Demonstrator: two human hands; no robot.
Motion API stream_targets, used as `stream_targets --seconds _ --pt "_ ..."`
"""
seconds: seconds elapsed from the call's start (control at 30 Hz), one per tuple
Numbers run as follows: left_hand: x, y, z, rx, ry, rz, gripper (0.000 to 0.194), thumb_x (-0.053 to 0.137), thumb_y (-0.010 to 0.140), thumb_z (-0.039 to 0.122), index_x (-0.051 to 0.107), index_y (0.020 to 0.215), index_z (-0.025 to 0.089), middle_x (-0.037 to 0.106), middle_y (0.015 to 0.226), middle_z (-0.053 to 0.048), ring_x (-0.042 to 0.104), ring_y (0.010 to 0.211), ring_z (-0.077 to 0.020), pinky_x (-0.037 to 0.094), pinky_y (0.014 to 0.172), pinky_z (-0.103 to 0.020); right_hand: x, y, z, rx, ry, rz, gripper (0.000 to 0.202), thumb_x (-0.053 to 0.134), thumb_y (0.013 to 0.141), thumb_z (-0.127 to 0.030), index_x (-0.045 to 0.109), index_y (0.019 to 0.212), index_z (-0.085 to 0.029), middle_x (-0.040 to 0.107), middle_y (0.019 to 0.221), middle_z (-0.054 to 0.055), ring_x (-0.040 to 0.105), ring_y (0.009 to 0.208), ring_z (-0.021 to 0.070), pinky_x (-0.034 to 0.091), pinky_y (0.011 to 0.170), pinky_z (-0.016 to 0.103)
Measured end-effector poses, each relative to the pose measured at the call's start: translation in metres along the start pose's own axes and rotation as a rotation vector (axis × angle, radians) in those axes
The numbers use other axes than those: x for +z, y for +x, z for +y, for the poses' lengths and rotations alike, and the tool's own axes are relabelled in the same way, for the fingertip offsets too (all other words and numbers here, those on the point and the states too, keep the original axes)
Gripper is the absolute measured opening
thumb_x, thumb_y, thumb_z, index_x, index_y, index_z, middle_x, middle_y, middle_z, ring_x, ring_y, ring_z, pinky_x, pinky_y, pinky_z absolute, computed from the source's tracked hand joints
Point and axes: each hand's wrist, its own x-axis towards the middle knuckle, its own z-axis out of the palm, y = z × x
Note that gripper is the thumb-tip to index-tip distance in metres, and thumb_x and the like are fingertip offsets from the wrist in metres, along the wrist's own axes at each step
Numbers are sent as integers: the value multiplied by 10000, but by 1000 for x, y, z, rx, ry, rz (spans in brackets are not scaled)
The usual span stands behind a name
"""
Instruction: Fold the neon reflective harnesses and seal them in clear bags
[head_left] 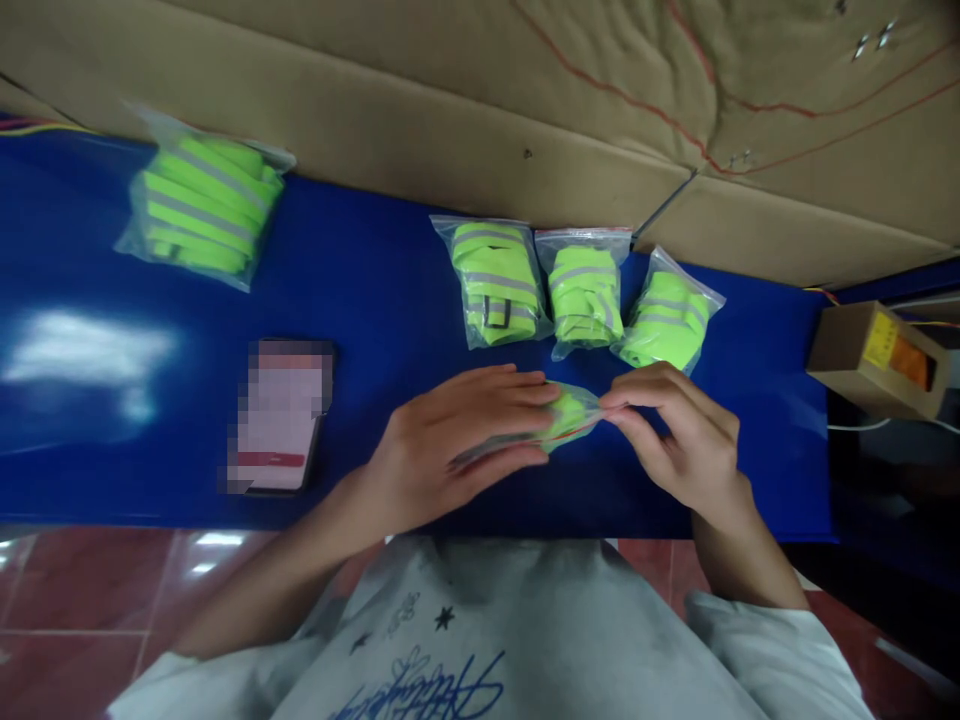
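Close to my body, a clear zip bag [572, 412] with neon yellow-green material inside is held between both hands over the blue table. My left hand [472, 432] wraps round its left part, fingers on top and thumb along the near side, hiding much of the bag. At the right corner, my right hand [671, 430] pinches the bag's edge between thumb and fingers. A red line runs along the near edge of the bag. Just beyond my hands lie three more bags of neon strapping with grey stripes: one [496, 285], a middle one [585, 297] and one on the right [670, 318].
Another neon bag [206, 205] lies at the far left of the blue table [375, 260]. A phone [277, 418] with a lit screen is left of my left hand. A cardboard box [874, 355] stands at the right edge. Brown covering with red cords rises behind the table.
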Motion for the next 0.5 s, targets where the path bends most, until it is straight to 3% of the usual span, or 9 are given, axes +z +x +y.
stream_targets --seconds 0.2,0.5 --pt "-2 3 5 74 116 24 274 691 927 80 690 1170 206 764 1245 -57 707 1222 -186 565 1137 -383 -10 4 -4 67 13 -19 175 727 938 -201 666 1096 -245 727 953 29 703 858 185 577 764 328" --pt "-10 6 19 -217 -16 41 194 667 966 155 747 1112 254 798 1129 11 758 1083 -158 627 996 -284 -16 9 -12 66 26 -218 109 606 986 -159 613 1073 -225 673 942 32 650 860 170 547 777 311"
